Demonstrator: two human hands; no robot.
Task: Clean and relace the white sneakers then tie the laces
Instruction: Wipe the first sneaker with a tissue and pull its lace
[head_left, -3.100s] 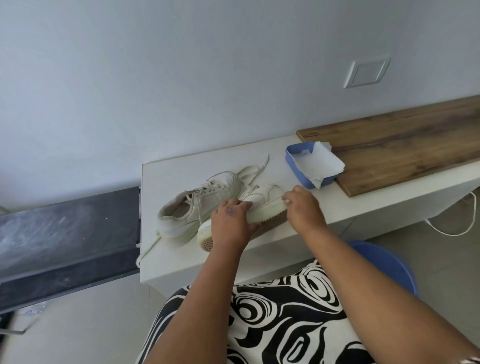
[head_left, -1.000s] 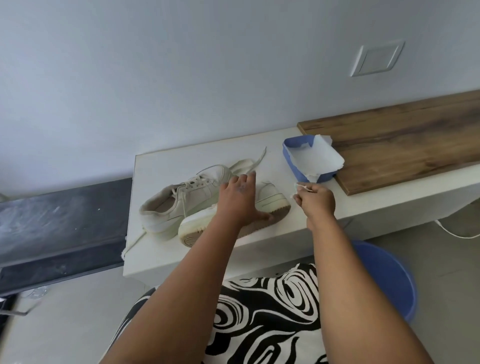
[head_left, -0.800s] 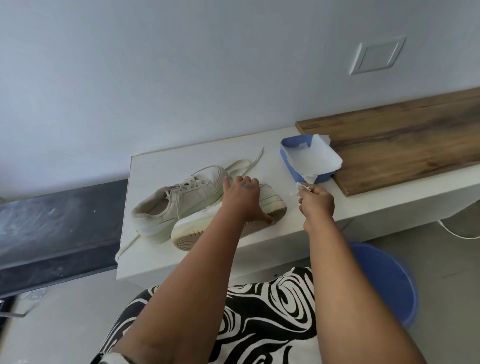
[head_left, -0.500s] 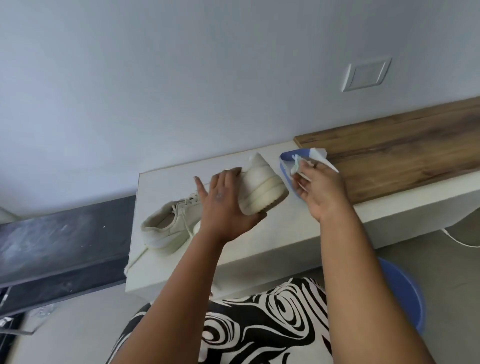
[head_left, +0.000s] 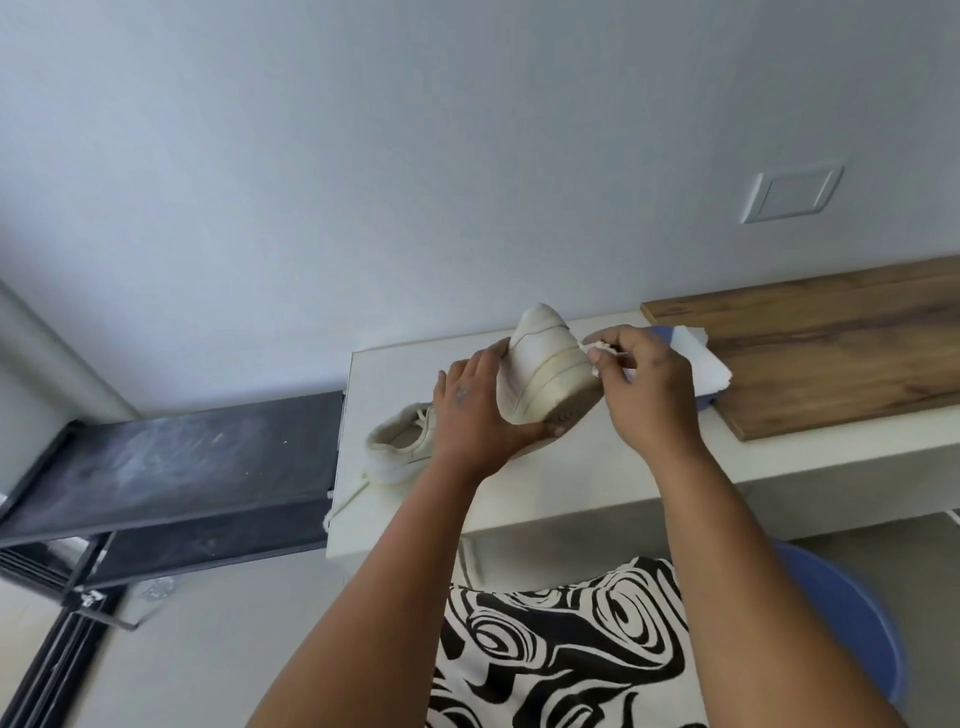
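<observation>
Where the sneaker lay on its side a second ago, the left hand (head_left: 475, 415) now grips it (head_left: 545, 369) lifted, toe up, above the table (head_left: 597, 478); the right hand (head_left: 647, 387) pinches a white wipe (head_left: 597, 349) against its toe — cleaning begins, while the second sneaker (head_left: 397, 449) waits behind — relacing not yet begun.

Left hand (head_left: 475, 410) gripping raised sneaker (head_left: 545, 371) — right hand (head_left: 647, 387) pinching wipe (head_left: 597, 352)

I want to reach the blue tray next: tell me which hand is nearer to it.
Right. The right hand, pinching a small wipe, sits directly in front of the blue tray, overlapping it. The left hand grips the raised sneaker, further left.
</observation>
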